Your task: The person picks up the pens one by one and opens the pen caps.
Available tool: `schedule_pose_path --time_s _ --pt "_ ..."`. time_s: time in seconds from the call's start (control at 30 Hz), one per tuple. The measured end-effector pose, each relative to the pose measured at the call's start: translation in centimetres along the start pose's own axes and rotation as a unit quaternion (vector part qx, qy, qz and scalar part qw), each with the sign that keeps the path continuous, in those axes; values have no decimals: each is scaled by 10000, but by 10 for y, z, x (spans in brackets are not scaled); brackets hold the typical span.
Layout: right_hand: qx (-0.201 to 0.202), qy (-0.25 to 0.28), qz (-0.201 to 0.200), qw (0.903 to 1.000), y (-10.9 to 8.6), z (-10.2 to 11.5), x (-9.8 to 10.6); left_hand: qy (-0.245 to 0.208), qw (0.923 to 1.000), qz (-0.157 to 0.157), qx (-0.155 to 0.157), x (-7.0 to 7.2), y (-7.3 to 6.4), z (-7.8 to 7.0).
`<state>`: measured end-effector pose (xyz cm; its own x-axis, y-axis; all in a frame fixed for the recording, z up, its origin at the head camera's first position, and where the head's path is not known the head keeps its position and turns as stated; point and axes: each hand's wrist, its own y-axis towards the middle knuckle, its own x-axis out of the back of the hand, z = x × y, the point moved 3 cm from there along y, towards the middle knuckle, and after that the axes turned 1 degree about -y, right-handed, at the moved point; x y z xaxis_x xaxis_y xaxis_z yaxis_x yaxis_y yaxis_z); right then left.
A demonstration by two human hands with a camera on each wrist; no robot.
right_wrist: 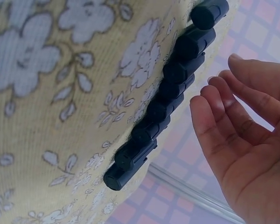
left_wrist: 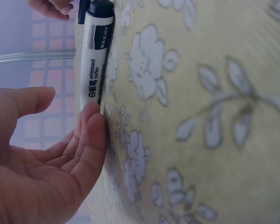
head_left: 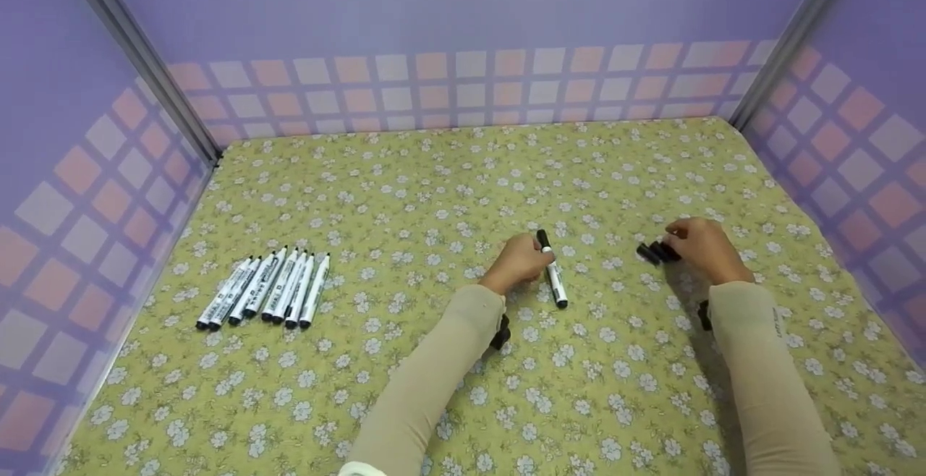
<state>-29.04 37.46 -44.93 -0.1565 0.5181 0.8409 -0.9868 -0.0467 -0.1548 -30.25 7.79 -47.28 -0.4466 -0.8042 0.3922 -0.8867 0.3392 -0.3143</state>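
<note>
A whiteboard marker (head_left: 554, 279), white with black ends and its black cap on, lies on the flowered cloth. My left hand (head_left: 519, 262) is beside it, and its fingertips meet the barrel. In the left wrist view the thumb of that hand (left_wrist: 46, 158) stands apart from the marker (left_wrist: 95, 56). Several black marker caps (head_left: 651, 252) lie in a close row farther right. Next to them is my right hand (head_left: 709, 248), partly covering the row in the head view. The right wrist view shows this hand (right_wrist: 247, 126) with nothing held, a small gap from the caps (right_wrist: 177, 70).
At the left, several uncapped markers (head_left: 268, 288) lie side by side, tips pointing away from me. Yellow flowered cloth (head_left: 434, 194) covers the table. Purple panels with pink and white squares (head_left: 470, 85) stand at the back and both sides.
</note>
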Motion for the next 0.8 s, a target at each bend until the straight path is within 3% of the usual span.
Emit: schedule_pose_path --time_s 0.33,0.53,0.8 --pt "81 -50 -168 9998 0 3 1 675 9974 -173 204 -9 7 -6" --pt "234 -98 -197 9995 1 4 0 1216 9918 -399 39 -12 13 -8" --pt "277 -127 -192 9994 3 3 -1 996 9939 -441 172 -12 15 -9"
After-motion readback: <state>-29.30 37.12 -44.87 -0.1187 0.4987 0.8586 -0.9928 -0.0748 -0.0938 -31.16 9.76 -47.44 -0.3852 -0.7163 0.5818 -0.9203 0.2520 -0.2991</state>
